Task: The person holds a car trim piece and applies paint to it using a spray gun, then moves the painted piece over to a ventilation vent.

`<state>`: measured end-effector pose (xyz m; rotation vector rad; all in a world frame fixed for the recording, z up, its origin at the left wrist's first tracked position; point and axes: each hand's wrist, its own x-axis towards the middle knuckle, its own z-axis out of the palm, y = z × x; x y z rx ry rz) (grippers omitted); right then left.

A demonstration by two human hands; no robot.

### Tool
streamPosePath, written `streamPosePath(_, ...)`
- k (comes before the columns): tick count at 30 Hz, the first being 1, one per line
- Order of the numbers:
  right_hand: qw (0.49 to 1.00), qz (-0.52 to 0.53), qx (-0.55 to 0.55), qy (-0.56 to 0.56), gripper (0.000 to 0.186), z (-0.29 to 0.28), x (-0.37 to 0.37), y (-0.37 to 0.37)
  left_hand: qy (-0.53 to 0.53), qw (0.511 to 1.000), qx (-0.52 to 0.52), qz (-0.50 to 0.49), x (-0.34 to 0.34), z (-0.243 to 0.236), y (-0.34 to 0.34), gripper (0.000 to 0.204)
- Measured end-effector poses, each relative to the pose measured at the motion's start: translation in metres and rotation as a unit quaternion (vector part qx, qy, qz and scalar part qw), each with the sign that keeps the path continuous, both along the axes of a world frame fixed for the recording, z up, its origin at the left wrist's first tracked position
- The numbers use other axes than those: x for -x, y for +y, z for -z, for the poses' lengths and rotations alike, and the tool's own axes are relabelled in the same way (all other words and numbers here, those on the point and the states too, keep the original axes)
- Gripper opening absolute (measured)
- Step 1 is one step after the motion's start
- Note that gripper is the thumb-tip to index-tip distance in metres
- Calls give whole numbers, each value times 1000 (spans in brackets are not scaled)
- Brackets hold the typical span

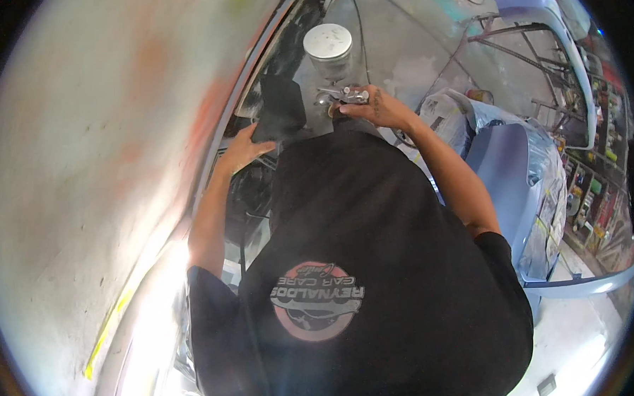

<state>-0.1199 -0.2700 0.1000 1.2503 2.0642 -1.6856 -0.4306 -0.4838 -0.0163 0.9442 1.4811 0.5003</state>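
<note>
My right hand (378, 110) grips the handle of a metal spray gun (342, 95), which carries a round silver cup (328, 43) on top. My left hand (238, 150) holds the lower edge of a black cloth-like piece (279, 106), just left of the gun. Both hands are raised in front of my chest, about a hand's width apart. My black shirt (362, 267) fills the lower middle of the view and hides what lies below the hands. A thin hose (359, 33) runs up from the gun area.
A pale, paint-stained wall (96, 172) curves along the left. At the right stands a light blue car body panel (503, 168) wrapped in masking paper and plastic. Another blue panel (531, 1) rests on a metal rack. Shelves of cans (592, 186) line the far right.
</note>
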Motion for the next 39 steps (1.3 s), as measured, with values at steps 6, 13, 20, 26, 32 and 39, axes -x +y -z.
streamPosePath(6,991,-51,-107,-66,49,23,-5,-8,30,996,83,10,-16,0,33,89)
streamPosePath(13,988,-63,-141,-2,58,41,-5,-15,80,994,11,-68,-32,62,33,88)
streamPosePath(20,991,-41,-128,26,47,24,4,-17,47,992,-50,-106,-53,0,53,82)
streamPosePath(26,990,-50,-125,39,43,20,11,-18,303,953,0,20,-70,32,61,70)
streamPosePath(32,995,-45,-89,23,45,26,11,-17,416,845,-76,327,-61,32,24,62)
streamPosePath(39,993,-43,-106,26,44,52,-8,-11,368,811,-51,451,-17,-1,-26,61)
